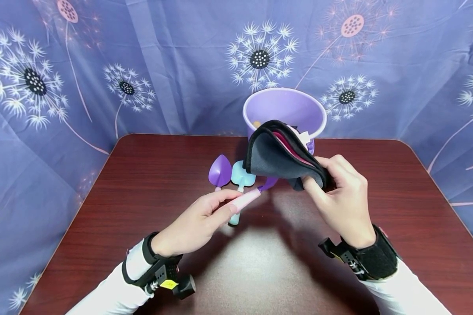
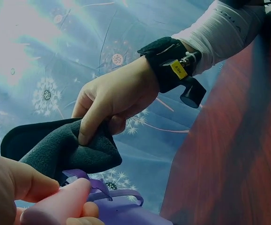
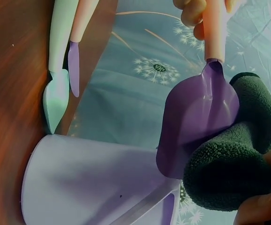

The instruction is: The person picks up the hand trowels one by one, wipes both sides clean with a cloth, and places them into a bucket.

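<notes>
My left hand (image 1: 193,225) grips the pink handle of a toy shovel (image 3: 196,124) with a purple blade, held above the table. My right hand (image 1: 344,199) pinches a folded grey cloth (image 1: 277,153) with black edging and a pink layer inside. In the right wrist view the cloth lies against the blade's edge and covers part of it. Behind the cloth stands a purple bucket (image 1: 285,105), partly hidden; a small yellowish thing shows inside it. A light blue shovel (image 1: 242,175) and a second purple shovel (image 1: 220,170) lie on the table, beyond my left hand.
The dark red wooden table (image 1: 142,188) has rounded far corners. A blue curtain (image 1: 193,65) with a dandelion print hangs right behind it and at both sides. The bucket stands at the table's far edge.
</notes>
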`<state>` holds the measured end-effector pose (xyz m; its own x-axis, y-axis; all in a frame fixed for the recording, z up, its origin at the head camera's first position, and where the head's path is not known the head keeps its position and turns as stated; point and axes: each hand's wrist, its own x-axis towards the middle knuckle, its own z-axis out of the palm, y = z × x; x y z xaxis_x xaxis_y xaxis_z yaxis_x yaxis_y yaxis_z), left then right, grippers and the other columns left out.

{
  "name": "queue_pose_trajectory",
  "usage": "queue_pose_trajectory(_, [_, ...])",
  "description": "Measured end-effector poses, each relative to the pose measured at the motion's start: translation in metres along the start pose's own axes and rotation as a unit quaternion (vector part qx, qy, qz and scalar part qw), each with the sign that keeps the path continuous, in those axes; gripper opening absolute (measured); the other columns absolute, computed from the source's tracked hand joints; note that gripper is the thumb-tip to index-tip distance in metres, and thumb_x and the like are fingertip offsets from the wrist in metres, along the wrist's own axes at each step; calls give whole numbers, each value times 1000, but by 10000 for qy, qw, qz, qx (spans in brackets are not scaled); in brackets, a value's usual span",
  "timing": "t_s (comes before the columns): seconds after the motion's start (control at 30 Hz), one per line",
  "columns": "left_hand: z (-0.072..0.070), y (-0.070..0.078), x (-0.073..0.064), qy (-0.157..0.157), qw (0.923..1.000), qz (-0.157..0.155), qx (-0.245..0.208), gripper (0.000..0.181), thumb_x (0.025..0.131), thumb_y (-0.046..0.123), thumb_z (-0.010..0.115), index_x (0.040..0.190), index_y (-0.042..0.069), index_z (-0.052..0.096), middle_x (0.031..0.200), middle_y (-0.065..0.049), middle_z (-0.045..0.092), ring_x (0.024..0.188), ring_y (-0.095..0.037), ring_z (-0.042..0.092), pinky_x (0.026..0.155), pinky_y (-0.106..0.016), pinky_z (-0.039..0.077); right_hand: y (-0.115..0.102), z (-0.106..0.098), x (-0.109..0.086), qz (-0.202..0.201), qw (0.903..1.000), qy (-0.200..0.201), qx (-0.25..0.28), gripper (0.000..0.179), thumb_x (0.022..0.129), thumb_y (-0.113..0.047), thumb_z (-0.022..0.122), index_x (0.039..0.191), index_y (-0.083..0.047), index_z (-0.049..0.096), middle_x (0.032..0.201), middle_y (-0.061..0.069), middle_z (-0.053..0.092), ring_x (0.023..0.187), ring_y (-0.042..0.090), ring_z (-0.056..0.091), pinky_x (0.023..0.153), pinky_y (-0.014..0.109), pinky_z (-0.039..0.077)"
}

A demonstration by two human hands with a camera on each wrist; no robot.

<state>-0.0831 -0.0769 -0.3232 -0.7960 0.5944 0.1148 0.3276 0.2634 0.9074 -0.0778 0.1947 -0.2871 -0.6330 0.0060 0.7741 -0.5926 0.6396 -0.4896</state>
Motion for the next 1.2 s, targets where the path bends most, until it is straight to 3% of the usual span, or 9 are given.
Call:
queue_pose_trajectory(0.37, [0,2,1,-129,9993,-18,-339,15,106,27,49,113,21,61,78,-6,49,74,-21,47,65,-28,40,-2,4,-6,-314,9992,-235,-48,21,76,5,66,96,1,71,74,3,49,67,10,40,61,15,28])
queue_pose_trajectory(0.6, [3,4,2,-167,9953,39,-957,18,107,25,47,104,12,60,66,-5,37,60,-17,36,57,-27,33,-5,8,-9,-585,9970,-471,166,23,77,6,65,98,-1,71,77,1,51,66,9,42,59,16,32])
queue_pose_trajectory(0.83, [4,3,4,-153,9903,185,-1366,18,108,21,45,103,10,58,66,-9,34,60,-21,34,57,-28,32,-8,11,-11,-850,9936,-678,313,27,77,5,64,101,-1,71,77,0,50,67,8,41,61,12,30])
queue_pose_trajectory(1.0, [4,2,4,-139,9887,137,-1485,22,108,20,44,95,5,52,67,-11,34,61,-24,34,56,-28,29,-12,12,-11,-1003,9915,-755,352,26,77,5,63,101,0,70,78,0,50,67,8,41,61,12,30])
queue_pose_trajectory(1.2, [4,1,3,-234,9812,-17,-1917,24,108,19,43,93,1,49,69,-14,31,61,-22,29,54,-28,26,-14,13,-11,-1067,9899,-812,469,24,77,5,64,100,1,70,77,-1,50,69,8,42,62,13,31])
